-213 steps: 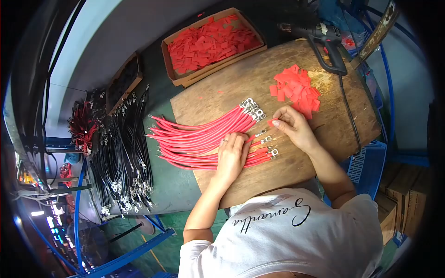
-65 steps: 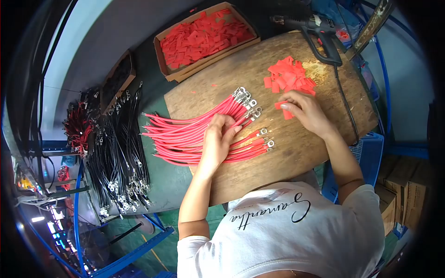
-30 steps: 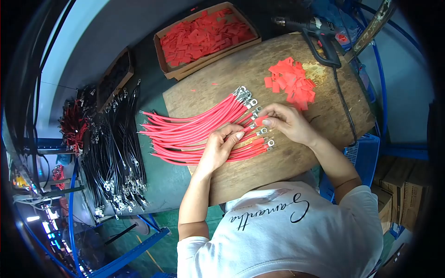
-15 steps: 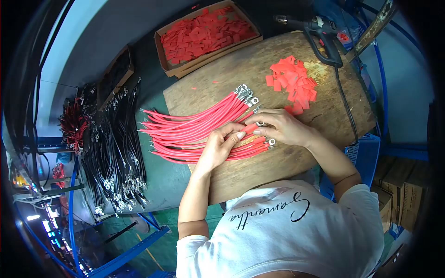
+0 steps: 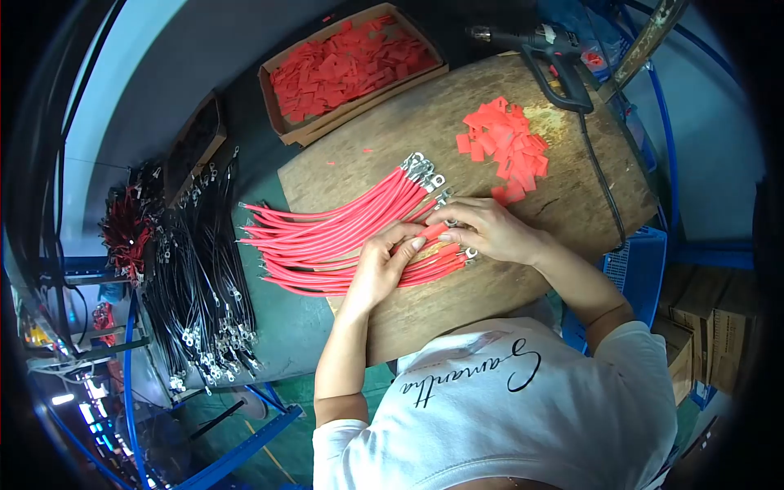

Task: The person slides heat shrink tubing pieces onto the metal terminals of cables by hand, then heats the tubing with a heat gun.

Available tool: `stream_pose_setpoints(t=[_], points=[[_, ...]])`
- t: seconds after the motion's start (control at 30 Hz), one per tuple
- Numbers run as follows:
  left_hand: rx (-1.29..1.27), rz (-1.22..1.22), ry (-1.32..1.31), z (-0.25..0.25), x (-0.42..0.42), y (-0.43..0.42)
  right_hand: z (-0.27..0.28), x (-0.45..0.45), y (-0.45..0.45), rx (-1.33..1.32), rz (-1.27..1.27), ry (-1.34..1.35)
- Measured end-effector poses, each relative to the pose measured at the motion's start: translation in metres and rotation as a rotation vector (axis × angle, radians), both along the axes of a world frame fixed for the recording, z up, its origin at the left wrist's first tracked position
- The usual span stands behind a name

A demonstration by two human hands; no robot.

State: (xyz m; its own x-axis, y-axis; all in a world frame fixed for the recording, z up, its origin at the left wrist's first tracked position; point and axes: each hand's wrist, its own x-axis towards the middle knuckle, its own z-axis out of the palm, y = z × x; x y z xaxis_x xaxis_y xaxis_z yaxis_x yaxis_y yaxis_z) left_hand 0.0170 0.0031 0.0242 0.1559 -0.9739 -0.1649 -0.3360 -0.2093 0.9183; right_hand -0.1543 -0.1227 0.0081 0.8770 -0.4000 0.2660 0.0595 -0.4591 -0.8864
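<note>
My left hand (image 5: 385,263) is closed round a red cable, its thumb and fingers pinching it near the lug end. My right hand (image 5: 488,232) pinches the same end, thumb and forefinger at a red sleeve (image 5: 434,232) on the cable. The metal lug there is partly hidden by my fingers. Beyond my left hand lies a bundle of red cables (image 5: 347,219) with bare ring lugs (image 5: 420,168). Nearer my body, several red cables (image 5: 327,284) lie under and beside my left hand, with red sleeves (image 5: 445,263) next to their lugs.
Loose red sleeve pieces (image 5: 505,149) lie on the wooden board (image 5: 425,314). More fill a cardboard tray (image 5: 327,126) behind. A heat gun (image 5: 563,69) sits at the back right, its cord (image 5: 600,175) running down the board. Black cables (image 5: 200,261) lie at left.
The view has shifted slightly, so the table appears a little further left. Both hands stay on the same red cable, with hardly any change in their grip.
</note>
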Motion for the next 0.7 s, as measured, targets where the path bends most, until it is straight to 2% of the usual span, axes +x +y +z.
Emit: stream_pose_setpoints(t=[0.03, 0.13, 0.17, 0.2, 0.27, 0.33, 0.47, 0.57, 0.7], points=[[-0.042, 0.01, -0.074, 0.0, -0.004, 0.0, 0.001, -0.002, 0.0, -0.031, -0.006, 0.005], [-0.263, -0.107, -0.738, 0.008, -0.017, 0.004, 0.004, -0.014, -0.009, -0.067, -0.068, 0.024], [-0.279, -0.095, -0.805, 0.003, -0.021, 0.005, 0.005, -0.021, -0.014, -0.069, -0.112, 0.033], [-0.278, -0.092, -0.801, 0.001, -0.022, 0.005, 0.007, -0.029, -0.021, -0.055, -0.192, 0.093], [-0.333, -0.065, -0.779, -0.003, -0.022, 0.007, 0.005, -0.045, -0.034, -0.238, -0.366, 0.204], [-0.34, -0.034, -0.743, -0.009, -0.013, 0.004, 0.003, -0.059, -0.041, -0.295, -0.385, 0.263], [-0.284, 0.081, -0.875, -0.02, -0.007, -0.013, -0.01, -0.069, -0.046, -0.509, -0.413, 0.329], [-0.147, 0.012, -1.057, -0.029, -0.012, -0.021, -0.008, -0.067, -0.044, -0.441, -0.421, 0.377], [-0.281, 0.029, -1.068, -0.027, -0.008, -0.018, -0.008, -0.068, -0.044, -0.418, -0.425, 0.379]])
